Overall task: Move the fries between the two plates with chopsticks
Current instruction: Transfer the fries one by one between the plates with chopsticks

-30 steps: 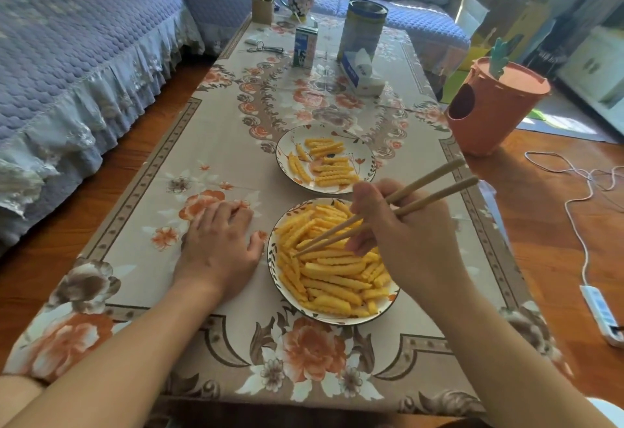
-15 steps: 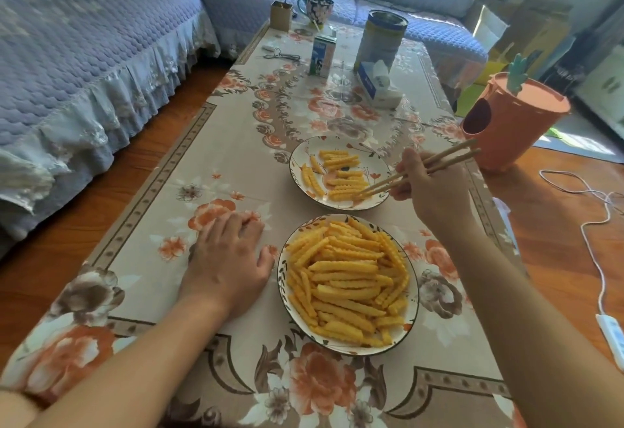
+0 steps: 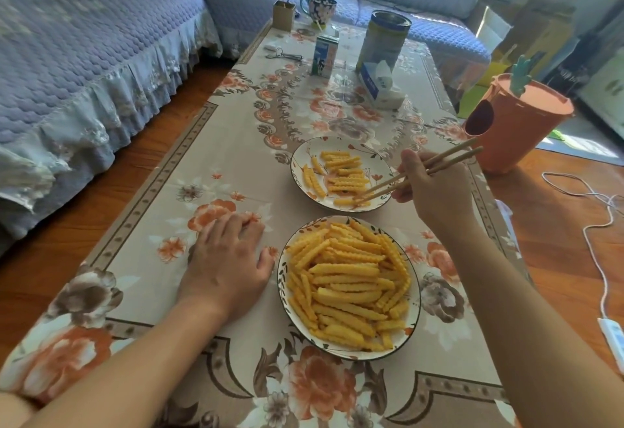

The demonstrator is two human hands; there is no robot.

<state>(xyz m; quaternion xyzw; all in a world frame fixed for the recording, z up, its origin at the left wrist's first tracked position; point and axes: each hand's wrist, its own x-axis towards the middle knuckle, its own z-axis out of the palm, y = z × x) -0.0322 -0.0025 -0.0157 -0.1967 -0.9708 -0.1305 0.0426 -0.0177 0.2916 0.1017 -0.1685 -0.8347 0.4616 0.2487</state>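
Ridged, crinkle-cut fries (image 3: 347, 287) heap the near round plate (image 3: 413, 312); fewer lie flat on the far plate (image 3: 300, 164). The right hand (image 3: 435, 188) pinches wooden chopsticks (image 3: 418, 174), their tips pressed together on a fry at the far plate's near rim. The left hand (image 3: 226, 258) rests spread flat on the flowered cloth of the worktop (image 3: 162, 198), just beside the near plate. A milk carton (image 3: 324, 56), tin (image 3: 383, 39) and tissue pack (image 3: 381, 88) stand well beyond.

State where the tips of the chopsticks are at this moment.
In the head view, the chopsticks, gripped by the right hand, reach their tips over the far plate's near right fries.
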